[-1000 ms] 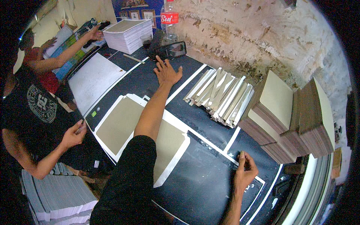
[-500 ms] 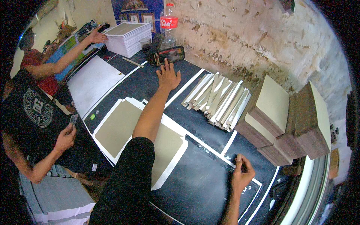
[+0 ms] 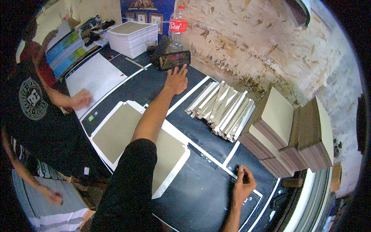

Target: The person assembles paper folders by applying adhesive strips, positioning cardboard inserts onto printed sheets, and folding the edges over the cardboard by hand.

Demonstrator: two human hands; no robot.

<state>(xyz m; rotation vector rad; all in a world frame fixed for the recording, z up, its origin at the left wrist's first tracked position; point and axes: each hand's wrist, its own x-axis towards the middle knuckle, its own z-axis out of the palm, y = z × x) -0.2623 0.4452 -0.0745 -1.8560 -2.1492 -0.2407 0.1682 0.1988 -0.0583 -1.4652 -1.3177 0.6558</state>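
Note:
My left hand (image 3: 176, 81) reaches to the back of the dark table, its fingers apart and stretched to the lower edge of a phone (image 3: 174, 60). The phone lies on its long side, leaning against a dark object. Beneath my left arm is an open cover sheet with two grey-brown boards (image 3: 118, 131) and white edges, partly hidden by the sleeve. My right hand (image 3: 245, 183) hovers at the right over the black table surface (image 3: 205, 181), thumb and fingers curled together. Whatever it may hold is too small to make out.
Cut board strips (image 3: 222, 110) lie in a pile near the wall. Stacks of boards (image 3: 276, 120) stand at the right. A paper stack (image 3: 133, 40), a dark-filled glass (image 3: 150, 47) and a plastic bottle (image 3: 177, 31) are at the back. Another person (image 3: 38, 100) stands at the left.
My left hand has shifted slightly, its fingers less spread at the phone, whose screen now shows more plainly. The other person has lowered the raised arm from the paper stack. My right hand keeps its pose.

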